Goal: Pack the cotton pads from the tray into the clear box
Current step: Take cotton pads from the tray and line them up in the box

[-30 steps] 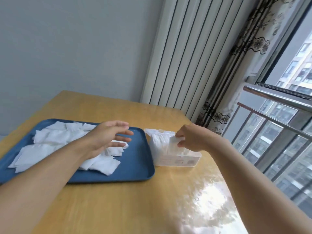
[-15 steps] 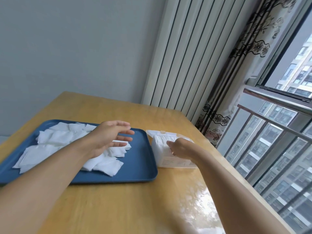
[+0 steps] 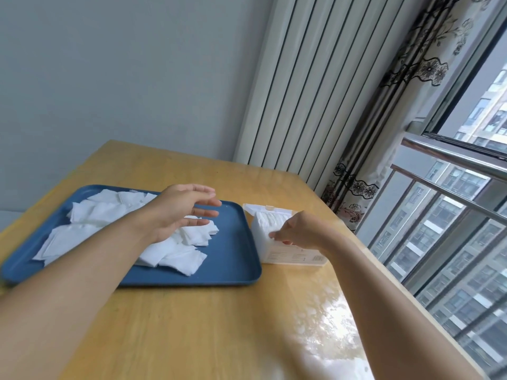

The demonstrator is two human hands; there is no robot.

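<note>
White square cotton pads [image 3: 175, 250] lie loose and overlapping on the blue tray [image 3: 233, 259], with more packed upright in the clear box [image 3: 277, 250] (lid flipped back) just right of it. The left hand [image 3: 178, 212] hovers over the tray, fingers straight and spread; the right hand [image 3: 299, 231] rests on the box, fingers curled at its top edge, though whether they pinch a pad I cannot tell.
</note>
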